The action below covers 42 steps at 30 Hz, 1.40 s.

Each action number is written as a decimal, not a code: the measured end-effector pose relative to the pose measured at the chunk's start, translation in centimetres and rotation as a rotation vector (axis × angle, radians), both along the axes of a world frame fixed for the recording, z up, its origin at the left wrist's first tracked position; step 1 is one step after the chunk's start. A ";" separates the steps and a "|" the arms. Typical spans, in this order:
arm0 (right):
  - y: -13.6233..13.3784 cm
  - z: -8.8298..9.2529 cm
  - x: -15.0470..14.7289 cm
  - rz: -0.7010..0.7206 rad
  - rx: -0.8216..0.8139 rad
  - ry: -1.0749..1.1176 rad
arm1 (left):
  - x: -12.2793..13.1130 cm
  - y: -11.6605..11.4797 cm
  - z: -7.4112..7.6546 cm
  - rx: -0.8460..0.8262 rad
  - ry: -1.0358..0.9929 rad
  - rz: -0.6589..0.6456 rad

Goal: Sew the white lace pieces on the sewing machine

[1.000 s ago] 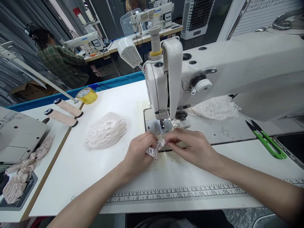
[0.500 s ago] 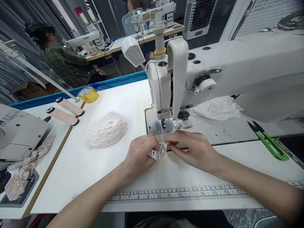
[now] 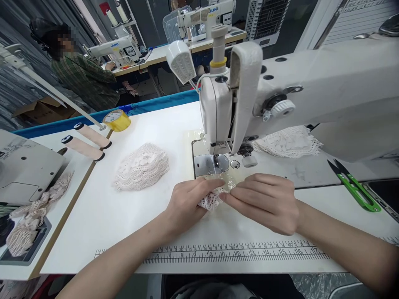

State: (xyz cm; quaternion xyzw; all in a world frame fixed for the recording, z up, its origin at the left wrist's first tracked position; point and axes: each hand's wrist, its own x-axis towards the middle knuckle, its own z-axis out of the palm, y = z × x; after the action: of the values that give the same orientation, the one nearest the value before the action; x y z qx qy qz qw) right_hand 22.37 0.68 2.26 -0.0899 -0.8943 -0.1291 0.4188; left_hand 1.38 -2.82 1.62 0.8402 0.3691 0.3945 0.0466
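Note:
My left hand [image 3: 190, 199] and my right hand [image 3: 264, 201] meet just in front of the sewing machine's needle plate [image 3: 208, 162]. Between their fingertips they pinch a small piece of white lace [image 3: 212, 201], mostly covered by the fingers. The white sewing machine [image 3: 280, 95] arches over the table, its needle right behind my fingers. A pile of white lace pieces [image 3: 141, 167] lies to the left of my left hand.
Green thread snips [image 3: 353, 186] lie at the right. More lace [image 3: 288, 142] sits behind the machine arm. Yellow tape roll [image 3: 116, 120], two thread cones [image 3: 84, 141] and another machine with lace scraps [image 3: 28, 216] are at the left. A person [image 3: 81, 74] works at a far table.
Both hands have slid slightly right and toward me with the lace, and my right hand has flattened over it. The view has shifted a little.

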 end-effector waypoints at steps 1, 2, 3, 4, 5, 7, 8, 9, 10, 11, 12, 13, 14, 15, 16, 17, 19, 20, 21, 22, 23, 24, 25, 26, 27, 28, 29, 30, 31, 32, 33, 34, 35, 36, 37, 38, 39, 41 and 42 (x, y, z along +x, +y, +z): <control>0.0 0.2 0.1 0.012 0.045 -0.013 | 0.0 -0.1 0.0 -0.007 -0.006 -0.009; 0.0 0.3 0.2 0.021 0.082 -0.020 | 0.0 -0.2 0.1 -0.020 -0.018 -0.013; 0.0 0.3 0.2 0.027 0.106 -0.021 | 0.0 -0.3 0.1 -0.045 -0.035 -0.015; 0.0 0.2 0.2 0.030 0.113 -0.011 | 0.1 -0.4 0.2 -0.095 -0.057 -0.017; 0.0 0.1 0.2 0.021 0.092 0.004 | 0.1 -0.5 0.3 -0.179 -0.075 -0.017; 0.0 -0.3 -0.1 -0.024 -0.069 0.030 | 0.3 -0.5 0.3 -0.419 -0.070 0.010; 0.1 -0.5 -0.2 -0.051 -0.204 0.029 | 0.4 -0.5 0.3 -0.528 -0.038 0.041; 0.3 -0.8 -0.4 -0.078 -0.353 0.017 | 0.4 -0.5 0.2 -0.595 0.013 0.082; 0.4 -1.1 -0.7 -0.106 -0.497 -0.003 | 0.5 -0.3 0.0 -0.610 0.074 0.124; 0.6 -1.3 -0.9 -0.133 -0.617 -0.023 | 0.5 -0.2 -0.3 -0.582 0.136 0.161; 0.8 -1.6 -1.2 -0.162 -0.704 -0.035 | 0.5 -0.1 -0.5 -0.528 0.187 0.191; 0.9 -1.7 -1.4 -0.200 -0.761 -0.045 | 0.5 0.0 -0.8 -0.466 0.220 0.218; 1.1 -1.9 -1.6 -0.243 -0.796 -0.051 | 0.5 0.1 -1.0 -0.403 0.240 0.245; 1.2 -2.0 -1.7 -0.287 -0.816 -0.058 | 0.5 0.2 -1.1 -0.339 0.252 0.273; 1.3 -2.0 -1.9 -0.329 -0.828 -0.066 | 0.6 0.3 -1.2 -0.263 0.261 0.301; 1.4 -2.1 -2.0 -0.368 -0.834 -0.073 | 0.6 0.3 -1.2 -0.174 0.277 0.323; 1.6 -2.1 -2.1 -0.426 -0.843 -0.078 | 0.7 0.2 -1.1 0.008 0.339 0.328; 1.7 -2.2 -2.2 -0.441 -0.849 -0.075 | 0.8 0.0 -1.0 0.082 0.382 0.309; 1.8 -2.2 -2.2 -0.449 -0.858 -0.072 | 0.9 -0.2 -1.0 0.140 0.426 0.282; 1.9 -2.3 -2.3 -0.454 -0.867 -0.067 | 1.1 -0.4 -0.9 0.178 0.466 0.254; 2.0 -2.3 -2.2 -0.458 -0.876 -0.062 | 1.2 -0.7 -0.9 0.194 0.500 0.231; 2.1 -2.3 -2.2 -0.466 -0.880 -0.057 | 1.3 -0.9 -0.9 0.193 0.527 0.215; 2.3 -2.4 -2.1 -0.478 -0.874 -0.054 | 1.4 -1.1 -0.9 0.178 0.548 0.206; 2.3 -2.4 -2.0 -0.491 -0.853 -0.053 | 1.4 -1.3 -0.8 0.157 0.560 0.201; 2.4 -2.5 -1.8 -0.499 -0.815 -0.053 | 1.4 -1.4 -0.8 0.133 0.566 0.199; 2.3 -2.5 -1.6 -0.500 -0.760 -0.051 | 1.4 -1.4 -0.8 0.110 0.566 0.197; 2.2 -2.5 -1.4 -0.492 -0.695 -0.049 | 1.3 -1.2 -0.9 0.093 0.560 0.194; 2.1 -2.5 -1.2 -0.478 -0.627 -0.054 | 1.2 -1.0 -0.9 0.082 0.550 0.191; 1.9 -2.5 -1.0 -0.462 -0.561 -0.066 | 1.0 -0.8 -0.9 0.074 0.539 0.187; 1.7 -2.5 -0.8 -0.453 -0.501 -0.086 | 0.9 -0.5 -1.0 0.070 0.528 0.183; 1.5 -2.5 -0.7 -0.449 -0.448 -0.116 | 0.8 -0.1 -1.1 0.066 0.520 0.179; 1.3 -2.4 -0.7 -0.451 -0.400 -0.154 | 0.7 0.1 -1.1 0.063 0.516 0.176; 1.1 -2.3 -0.6 -0.459 -0.356 -0.190 | 0.7 0.4 -1.2 0.060 0.517 0.178; 1.0 -2.3 -0.6 -0.471 -0.317 -0.219 | 0.6 0.5 -1.2 0.057 0.520 0.181; 0.9 -2.2 -0.6 -0.483 -0.285 -0.242 | 0.6 0.6 -1.3 0.055 0.527 0.188; 0.8 -2.1 -0.6 -0.494 -0.261 -0.262 | 0.6 0.6 -1.3 0.052 0.533 0.197; 0.8 -2.1 -0.7 -0.504 -0.241 -0.277 | 0.6 0.6 -1.3 0.049 0.540 0.205; 0.7 -2.0 -0.7 -0.515 -0.217 -0.298 | 0.6 0.6 -1.3 0.044 0.550 0.215; 0.7 -2.0 -0.7 -0.519 -0.208 -0.302 | 0.6 0.6 -1.3 0.043 0.555 0.219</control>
State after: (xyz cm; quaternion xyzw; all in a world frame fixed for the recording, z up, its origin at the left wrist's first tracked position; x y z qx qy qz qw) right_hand 21.66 1.42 0.25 -0.3371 -0.9021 -0.1512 0.2227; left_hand 1.99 -2.24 0.34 0.8719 0.4479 0.1601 -0.1166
